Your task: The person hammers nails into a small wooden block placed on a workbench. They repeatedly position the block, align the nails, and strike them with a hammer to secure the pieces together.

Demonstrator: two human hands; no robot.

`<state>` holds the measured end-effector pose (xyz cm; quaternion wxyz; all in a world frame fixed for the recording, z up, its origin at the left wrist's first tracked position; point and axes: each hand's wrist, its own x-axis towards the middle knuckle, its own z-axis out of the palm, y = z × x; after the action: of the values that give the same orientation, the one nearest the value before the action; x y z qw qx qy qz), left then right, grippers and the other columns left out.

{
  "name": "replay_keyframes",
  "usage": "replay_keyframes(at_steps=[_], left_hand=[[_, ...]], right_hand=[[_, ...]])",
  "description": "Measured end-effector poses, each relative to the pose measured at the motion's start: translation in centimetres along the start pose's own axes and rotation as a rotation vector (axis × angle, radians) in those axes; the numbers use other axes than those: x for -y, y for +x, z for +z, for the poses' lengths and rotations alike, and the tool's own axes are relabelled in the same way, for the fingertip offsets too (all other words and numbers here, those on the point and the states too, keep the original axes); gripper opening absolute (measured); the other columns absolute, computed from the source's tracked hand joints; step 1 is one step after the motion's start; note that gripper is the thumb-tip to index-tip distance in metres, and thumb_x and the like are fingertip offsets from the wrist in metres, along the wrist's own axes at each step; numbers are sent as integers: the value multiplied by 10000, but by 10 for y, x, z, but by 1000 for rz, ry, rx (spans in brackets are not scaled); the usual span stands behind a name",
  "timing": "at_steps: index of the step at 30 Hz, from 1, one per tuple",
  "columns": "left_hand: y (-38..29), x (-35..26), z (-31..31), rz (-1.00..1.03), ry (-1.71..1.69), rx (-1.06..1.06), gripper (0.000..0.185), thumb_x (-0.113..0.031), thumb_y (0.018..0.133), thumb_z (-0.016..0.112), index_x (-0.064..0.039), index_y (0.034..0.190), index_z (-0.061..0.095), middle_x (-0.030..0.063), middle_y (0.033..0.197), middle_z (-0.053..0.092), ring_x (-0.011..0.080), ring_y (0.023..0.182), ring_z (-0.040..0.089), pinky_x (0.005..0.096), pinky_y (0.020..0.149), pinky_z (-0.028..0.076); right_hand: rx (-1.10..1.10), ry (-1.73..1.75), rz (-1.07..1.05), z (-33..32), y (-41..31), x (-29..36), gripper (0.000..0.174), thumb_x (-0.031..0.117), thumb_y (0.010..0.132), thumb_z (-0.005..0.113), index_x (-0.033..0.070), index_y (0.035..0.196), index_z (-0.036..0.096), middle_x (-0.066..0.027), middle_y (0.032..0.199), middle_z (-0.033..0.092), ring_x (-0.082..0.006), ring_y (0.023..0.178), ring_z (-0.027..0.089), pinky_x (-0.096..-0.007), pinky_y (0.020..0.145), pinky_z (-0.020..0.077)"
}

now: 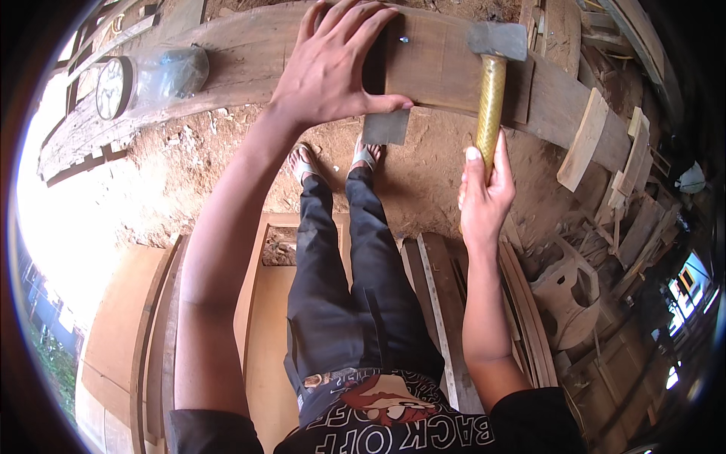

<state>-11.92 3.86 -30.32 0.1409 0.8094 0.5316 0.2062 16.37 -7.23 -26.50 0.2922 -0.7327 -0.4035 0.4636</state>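
My left hand (340, 68) lies spread, palm down, over a dark flat piece (374, 62) on the wooden board (437, 62), its thumb pointing right. Just below that thumb, a grey metal plate or blade (385, 127) projects past the bench's near edge. In my right hand (489, 190) is a hammer (491, 102), held by its yellow handle with the dark metal head up over the board's right part. A small shiny object (404, 40) rests on the board between the hands. What lies under my left palm is hidden.
On the long plank bench (244, 74), a clear plastic jar (153, 79) lies on its side at the left. Wood offcuts (581, 139) sit at the right end. Stacked boards (442, 284) and a wooden panel frame (266, 318) are near my legs.
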Motion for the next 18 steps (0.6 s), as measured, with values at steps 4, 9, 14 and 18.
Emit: replay_keyframes(at_steps=[4,9,14,18], left_hand=[[-2,1,3,-28,-13,-7,1233,-877,761,740,-2,1590,484,210,1592,526,420,1619,342,648,1325,208],[-4,2,7,-38,-12,-34,1245,-892,749,733,-11,1595,490,197,1583,549,412,1626,336,655,1328,194],[-6,5,11,-32,-25,-82,1246,-891,748,728,-8,1597,495,205,1585,553,410,1631,329,664,1332,181],[-8,5,13,-50,-21,-61,1252,-884,746,736,10,1590,495,209,1586,553,408,1635,325,661,1335,180]], right_hand=[[79,-3,-90,-6,-20,5,636,157,1127,674,-74,1661,418,-89,1207,715,-86,921,603,-282,838,546],[181,-100,-169,-5,-20,1,620,141,1118,677,-120,1627,437,-194,1340,722,-158,1102,677,-347,952,559],[93,-152,-458,2,-26,-1,606,113,1089,704,-129,1594,474,-293,1347,737,-292,1217,750,-429,995,585],[122,-481,-517,9,-21,-1,563,93,1070,715,-116,1555,522,-333,1293,746,-385,1171,783,-443,938,608]])
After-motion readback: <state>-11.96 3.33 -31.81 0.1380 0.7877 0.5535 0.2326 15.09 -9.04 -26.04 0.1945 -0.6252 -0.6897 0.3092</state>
